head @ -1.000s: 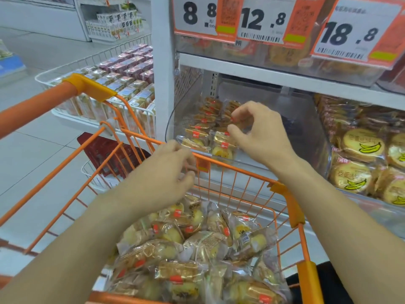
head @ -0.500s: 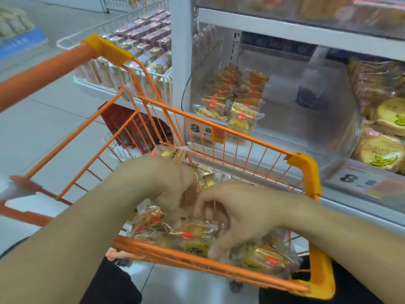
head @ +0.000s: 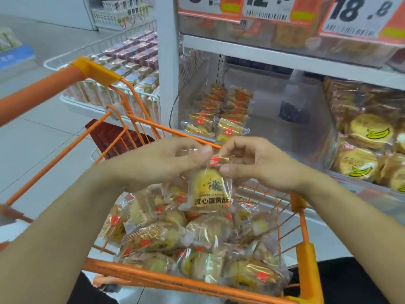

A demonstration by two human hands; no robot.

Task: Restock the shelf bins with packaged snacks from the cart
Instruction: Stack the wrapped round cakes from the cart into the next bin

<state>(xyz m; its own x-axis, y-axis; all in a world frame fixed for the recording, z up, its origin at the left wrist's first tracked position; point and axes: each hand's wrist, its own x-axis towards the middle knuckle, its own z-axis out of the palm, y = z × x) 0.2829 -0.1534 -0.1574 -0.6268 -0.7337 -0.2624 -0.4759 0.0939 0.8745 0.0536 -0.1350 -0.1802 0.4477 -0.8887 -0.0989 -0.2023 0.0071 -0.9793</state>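
Egg-yolk pastry packet (head: 208,189) hangs above the orange cart (head: 306,255) (heaped with like packets); left hand (head: 162,161) and right hand (head: 258,163) both pinch its top edge; clear shelf bin (head: 274,119) beyond the cart.

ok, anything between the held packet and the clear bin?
Only the cart's far rim, low and in front of the bin. The packet, pinched by left hand and right hand, sits above it; bin front looks open.
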